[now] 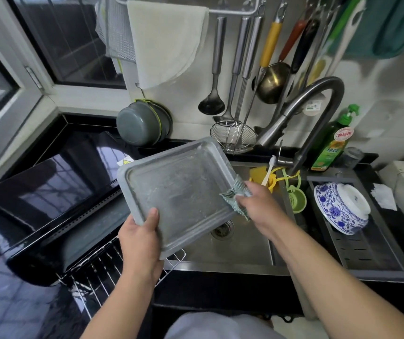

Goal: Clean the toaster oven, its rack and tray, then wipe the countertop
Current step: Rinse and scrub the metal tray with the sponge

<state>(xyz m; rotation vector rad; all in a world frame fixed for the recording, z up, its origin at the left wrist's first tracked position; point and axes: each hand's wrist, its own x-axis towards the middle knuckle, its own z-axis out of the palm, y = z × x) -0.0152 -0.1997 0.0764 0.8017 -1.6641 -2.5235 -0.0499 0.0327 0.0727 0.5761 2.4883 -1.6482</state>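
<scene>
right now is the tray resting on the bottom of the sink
No, the left hand holds the tray tilted above the sink.

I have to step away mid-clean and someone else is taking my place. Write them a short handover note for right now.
Left hand grips the near corner of the tray, holding it tilted over the sink.
Right hand holds a green cloth against the tray's right edge.
The wire rack lies on the black countertop left of the sink, partly under the toaster oven.
Done: tray looks wet and smeared, so scrubbing has begun.
Left: finish and rinse the tray. I cannot tell whether the rack or oven are clean. The countertop wipe comes last.
</scene>
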